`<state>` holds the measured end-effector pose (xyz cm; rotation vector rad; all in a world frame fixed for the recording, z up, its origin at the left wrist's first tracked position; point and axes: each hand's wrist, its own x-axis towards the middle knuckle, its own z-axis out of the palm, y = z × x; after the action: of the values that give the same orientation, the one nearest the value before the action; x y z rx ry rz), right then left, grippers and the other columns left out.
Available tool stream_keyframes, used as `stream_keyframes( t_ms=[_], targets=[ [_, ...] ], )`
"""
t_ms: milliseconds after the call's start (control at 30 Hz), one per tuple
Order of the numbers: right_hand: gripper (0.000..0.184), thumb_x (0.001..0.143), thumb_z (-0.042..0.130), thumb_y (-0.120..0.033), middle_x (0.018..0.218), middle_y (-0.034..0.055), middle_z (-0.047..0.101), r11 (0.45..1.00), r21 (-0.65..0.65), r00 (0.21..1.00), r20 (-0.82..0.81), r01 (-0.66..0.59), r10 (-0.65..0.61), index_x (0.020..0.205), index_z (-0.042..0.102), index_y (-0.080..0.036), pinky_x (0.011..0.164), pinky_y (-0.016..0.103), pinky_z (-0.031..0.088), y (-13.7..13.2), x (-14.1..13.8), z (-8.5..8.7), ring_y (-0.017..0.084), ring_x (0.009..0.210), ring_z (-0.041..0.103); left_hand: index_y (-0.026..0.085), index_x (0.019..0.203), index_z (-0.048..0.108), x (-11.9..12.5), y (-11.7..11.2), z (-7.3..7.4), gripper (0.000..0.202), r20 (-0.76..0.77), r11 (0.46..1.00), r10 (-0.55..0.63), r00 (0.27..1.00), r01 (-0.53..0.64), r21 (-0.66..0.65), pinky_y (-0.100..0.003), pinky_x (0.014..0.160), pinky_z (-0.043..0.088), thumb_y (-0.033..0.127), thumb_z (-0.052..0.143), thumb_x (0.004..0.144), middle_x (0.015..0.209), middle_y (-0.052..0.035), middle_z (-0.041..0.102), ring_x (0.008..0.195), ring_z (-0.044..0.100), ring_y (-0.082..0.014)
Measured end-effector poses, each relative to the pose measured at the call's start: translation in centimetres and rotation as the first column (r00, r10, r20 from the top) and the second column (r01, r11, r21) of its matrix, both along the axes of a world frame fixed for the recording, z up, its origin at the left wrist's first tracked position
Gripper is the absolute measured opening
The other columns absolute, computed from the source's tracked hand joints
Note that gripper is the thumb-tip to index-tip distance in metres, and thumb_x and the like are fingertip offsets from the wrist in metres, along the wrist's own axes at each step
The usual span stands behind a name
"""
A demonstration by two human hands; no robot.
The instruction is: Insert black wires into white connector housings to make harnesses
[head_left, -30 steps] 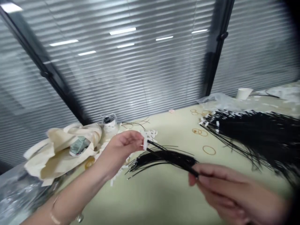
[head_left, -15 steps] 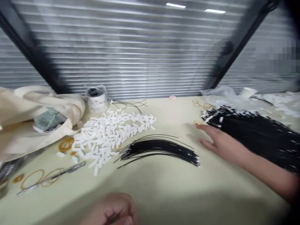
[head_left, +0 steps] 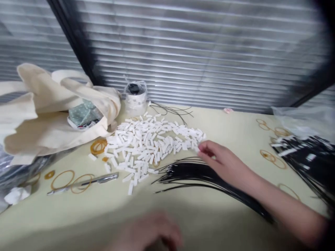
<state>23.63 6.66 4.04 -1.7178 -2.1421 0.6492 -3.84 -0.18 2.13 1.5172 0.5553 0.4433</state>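
Observation:
My right hand [head_left: 222, 162] reaches in to the right edge of a spread pile of small white tubular pieces [head_left: 146, 139]. Its thumb and forefinger close on a white piece [head_left: 196, 149]. Beneath that hand and wrist lies a bundle of thin black wires [head_left: 193, 172] with bare-looking tips, partly covered by the hand. At the bottom edge my left hand [head_left: 154, 232] is smeared by motion, fingers bent, over the table near me. Whether it holds anything cannot be made out.
A cloth bag [head_left: 52, 139] stands at left. Beside it are a plastic-wrapped spool [head_left: 135, 99], rubber bands [head_left: 98, 146] and a pen [head_left: 102, 178]. Loose wires [head_left: 172, 109] lie behind the pile. At right is a large heap of black wires [head_left: 311, 164] with white ends.
The view has turned left. My right hand has moved from beside the large wire heap across to the white pieces. My left hand stays low and has become blurred.

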Motion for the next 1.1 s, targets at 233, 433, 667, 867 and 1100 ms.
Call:
stream_keyframes(
  t_ms=[233,433,667,867,1100],
  targets=[
    [0.006,0.086,0.050,-0.026,0.079,-0.0013,0.056,0.960,-0.206,0.942,-0.314,-0.190,0.119,0.084,0.052,-0.021,0.061,0.022,0.041,-5.9,-6.3,-0.5,0.009,0.070,0.051,0.031,0.120,0.054,1.1,0.1,-0.1,0.038,0.085,0.911,0.392,0.916,-0.373,-0.178,-0.023,0.073,0.049,0.024,0.061,0.084,0.093,-0.0035,0.059,0.084,0.059,-0.0141],
    [0.008,0.079,0.063,-0.027,0.077,-0.0023,0.060,0.922,-0.243,0.874,-0.457,-0.302,0.165,0.077,0.059,-0.020,0.060,0.022,0.038,-6.0,-6.7,-1.7,0.009,0.068,0.052,0.020,0.083,0.064,1.4,-0.1,0.1,0.011,0.010,0.819,0.434,0.901,-0.390,-0.421,-0.019,0.069,0.046,0.017,0.071,0.075,0.079,0.0009,0.062,0.074,0.058,-0.0089],
    [0.014,0.081,0.061,-0.035,0.071,-0.0041,0.063,0.786,-0.462,0.790,-0.611,-0.411,0.054,0.082,0.067,-0.022,0.056,0.019,0.039,-6.3,-6.6,-0.7,0.008,0.064,0.054,0.021,0.082,0.068,1.1,0.0,-0.4,0.014,0.065,0.899,0.350,0.934,-0.316,-0.302,-0.022,0.072,0.044,0.017,0.075,0.071,0.083,-0.0002,0.057,0.079,0.055,-0.0115],
    [0.015,0.089,0.048,-0.020,0.091,0.0052,0.061,0.915,0.083,0.885,-0.236,-0.394,0.402,0.086,0.062,-0.016,0.072,0.027,0.043,-4.6,-5.7,-2.5,0.014,0.083,0.054,0.016,0.067,0.059,1.1,-0.5,-0.5,0.020,0.016,0.788,0.421,0.907,-0.358,-0.501,-0.022,0.069,0.050,0.018,0.079,0.066,0.089,-0.0013,0.063,0.084,0.062,-0.0137],
    [0.018,0.091,0.041,-0.013,0.090,0.0088,0.057,0.890,0.249,0.917,-0.011,-0.383,0.398,0.080,0.056,-0.013,0.079,0.034,0.044,-3.5,-5.4,-4.4,0.018,0.088,0.051,0.015,0.077,0.058,1.4,-0.7,-0.5,0.023,-0.051,0.553,0.391,0.919,-0.279,-0.785,-0.020,0.050,0.053,0.029,0.075,0.072,0.063,0.0015,0.064,0.053,0.066,-0.0121]
  ],
)
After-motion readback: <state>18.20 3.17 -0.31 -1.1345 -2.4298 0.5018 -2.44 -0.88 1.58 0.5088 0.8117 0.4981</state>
